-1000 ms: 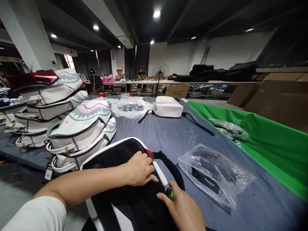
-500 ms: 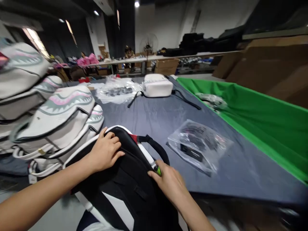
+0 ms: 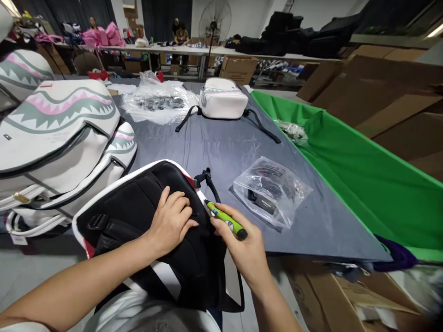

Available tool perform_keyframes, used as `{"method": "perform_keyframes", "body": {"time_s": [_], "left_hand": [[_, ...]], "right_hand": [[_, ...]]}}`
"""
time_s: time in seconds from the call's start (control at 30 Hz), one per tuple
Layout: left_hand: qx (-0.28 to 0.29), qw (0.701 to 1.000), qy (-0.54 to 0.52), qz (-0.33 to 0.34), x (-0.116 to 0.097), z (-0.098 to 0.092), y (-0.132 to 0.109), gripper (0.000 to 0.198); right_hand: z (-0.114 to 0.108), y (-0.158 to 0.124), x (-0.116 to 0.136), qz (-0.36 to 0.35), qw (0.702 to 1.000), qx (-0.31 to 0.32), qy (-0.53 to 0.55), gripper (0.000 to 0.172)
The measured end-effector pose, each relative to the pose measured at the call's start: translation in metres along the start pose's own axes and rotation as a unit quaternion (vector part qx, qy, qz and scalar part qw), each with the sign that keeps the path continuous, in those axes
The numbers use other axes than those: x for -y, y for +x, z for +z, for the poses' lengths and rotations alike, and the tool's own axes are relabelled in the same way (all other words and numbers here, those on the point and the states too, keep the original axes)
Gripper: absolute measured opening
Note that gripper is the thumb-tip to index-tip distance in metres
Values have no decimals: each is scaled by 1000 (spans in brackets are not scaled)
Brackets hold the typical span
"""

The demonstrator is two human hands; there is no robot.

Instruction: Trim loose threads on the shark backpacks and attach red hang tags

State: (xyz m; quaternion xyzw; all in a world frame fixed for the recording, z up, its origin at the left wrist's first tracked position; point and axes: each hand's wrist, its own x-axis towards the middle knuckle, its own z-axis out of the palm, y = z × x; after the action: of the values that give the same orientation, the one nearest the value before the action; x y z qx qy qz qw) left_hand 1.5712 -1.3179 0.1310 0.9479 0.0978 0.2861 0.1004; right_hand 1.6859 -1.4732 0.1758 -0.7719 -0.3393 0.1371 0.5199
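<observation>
A black backpack [image 3: 138, 198] with white edging and red corner tabs leans against the table edge, its padded back panel facing up. My left hand [image 3: 171, 221] rests open on that panel, fingers spread and slightly bent. Between the thumb and fingers of my right hand [image 3: 244, 242] is a bright green marker pen [image 3: 226, 220] with a dark end. The pen's tip points at the white edging on the bag's right side, close to it; whether it touches I cannot tell. A black strap with a buckle [image 3: 206, 177] sticks out just above the pen.
White backpacks [image 3: 62, 115] with shark-teeth prints are piled at left. A small white bag [image 3: 224, 99] and plastic-wrapped goods [image 3: 159, 99] lie farther back on the grey table [image 3: 214, 147]. A clear bag of black parts [image 3: 270, 193] is at right, by green cloth [image 3: 367, 143]. People sit far behind.
My left hand has moved from the bag's top edge down onto its back panel. The backpack has turned and lies flatter. The green pen, mostly hidden before, shows fully in my right hand.
</observation>
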Motion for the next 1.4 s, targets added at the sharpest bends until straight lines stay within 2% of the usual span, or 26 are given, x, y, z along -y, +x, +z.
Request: {"method": "perform_keyframes", "body": {"time_s": [0.07,0.17,0.33,0.47,0.67,0.93,1.07,1.2,1.4], "left_hand": [[-5,1000,-16,-12,-2,2,0,22],[-7,1000,-15,-18,-5,6,-1,17],[-15,999,-4,-32,-6,16,-4,12],[-19,999,-31,-28,-3,22,-6,13],[-32,999,-22,-21,-1,26,-5,10],[-108,994,2,-4,1,45,-6,10],[-114,994,3,-4,5,53,-5,11],[-113,994,10,1,7,57,-4,10],[-122,992,17,2,8,62,-5,11]], "right_hand": [[7,1,-3,23,999,-11,20,32],[18,2,-11,26,997,-68,23,27],[32,8,-24,-72,989,-115,-52,20],[35,14,-29,-116,977,-137,-118,20],[38,22,-34,-183,961,-101,-180,18],[34,37,-37,-232,944,-54,-228,16],[36,44,-38,-252,934,-27,-251,18],[35,50,-39,-252,924,-12,-287,22],[31,56,-38,-222,937,18,-270,23]]}}
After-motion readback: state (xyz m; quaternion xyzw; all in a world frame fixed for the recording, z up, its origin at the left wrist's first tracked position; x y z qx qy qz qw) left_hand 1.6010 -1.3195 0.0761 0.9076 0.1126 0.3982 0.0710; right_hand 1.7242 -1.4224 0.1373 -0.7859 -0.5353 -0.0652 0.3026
